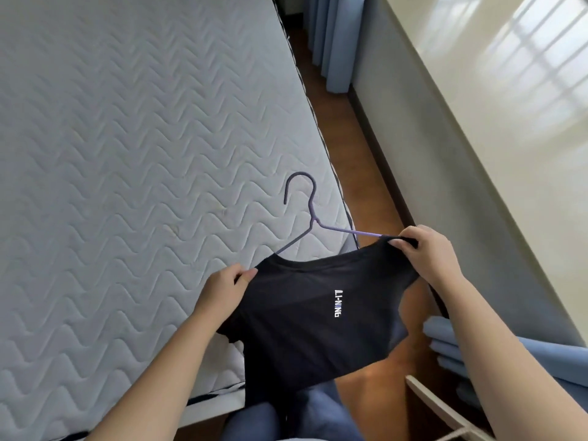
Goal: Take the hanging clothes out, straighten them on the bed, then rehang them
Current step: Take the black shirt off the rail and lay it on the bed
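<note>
At lower centre the black T-shirt (pixel 305 329), a limp soft knit with white lettering, hangs over the bed's edge. The left grip (pixel 227 291) pinches one shoulder, the right grip (pixel 426 253) the other. A thin purple hanger (pixel 315 219) sits half inside the collar. At upper left is the wave-quilted bed (pixel 127 122). The shirt is out, and rehanging likely remains.

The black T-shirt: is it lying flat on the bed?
No; the left hand and right hand hold the T-shirt in the air on its hanger.
</note>
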The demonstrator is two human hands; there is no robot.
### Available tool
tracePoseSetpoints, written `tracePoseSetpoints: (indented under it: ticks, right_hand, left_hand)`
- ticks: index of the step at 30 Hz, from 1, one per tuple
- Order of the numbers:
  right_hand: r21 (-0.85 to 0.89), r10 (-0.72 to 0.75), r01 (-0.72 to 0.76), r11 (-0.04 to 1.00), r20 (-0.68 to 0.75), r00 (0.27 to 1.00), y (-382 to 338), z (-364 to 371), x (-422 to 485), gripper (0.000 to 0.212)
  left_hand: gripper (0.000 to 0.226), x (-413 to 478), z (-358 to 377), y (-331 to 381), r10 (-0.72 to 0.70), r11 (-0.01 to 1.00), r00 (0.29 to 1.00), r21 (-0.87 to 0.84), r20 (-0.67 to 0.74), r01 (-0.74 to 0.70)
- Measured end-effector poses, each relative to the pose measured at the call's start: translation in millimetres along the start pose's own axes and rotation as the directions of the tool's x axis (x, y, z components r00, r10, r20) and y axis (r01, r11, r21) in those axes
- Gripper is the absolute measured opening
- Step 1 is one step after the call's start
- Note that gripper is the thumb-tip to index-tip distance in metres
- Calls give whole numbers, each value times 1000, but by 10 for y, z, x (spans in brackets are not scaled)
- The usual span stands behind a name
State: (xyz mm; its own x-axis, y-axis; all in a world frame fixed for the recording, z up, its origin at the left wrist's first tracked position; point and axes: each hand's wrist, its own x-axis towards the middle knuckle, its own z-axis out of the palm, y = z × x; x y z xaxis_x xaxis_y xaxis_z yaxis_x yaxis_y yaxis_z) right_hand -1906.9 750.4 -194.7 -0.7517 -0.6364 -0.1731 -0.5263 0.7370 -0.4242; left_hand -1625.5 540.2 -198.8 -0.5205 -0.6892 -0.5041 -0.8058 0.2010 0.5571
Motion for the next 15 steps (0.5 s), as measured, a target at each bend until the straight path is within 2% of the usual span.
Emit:
tracePoseSetpoints:
  ticks: [4,9,15]
  right_hand:
    - [-72,20,-14,997,86,996,-95,225,418,26]
    - [-82,15,10,997,297,955,-95,693,924,18]
    - [-108,-10,44,993,298,955,-84,1148,1593,20]
  left_hand:
    - [31,339,-90,-61,-13,999,1000,30,-26,14]
    - [29,918,-122,-247,-70,993,998,91,0,70]
    - [36,1783,-46,-465,-74,982,990,180,119,51]
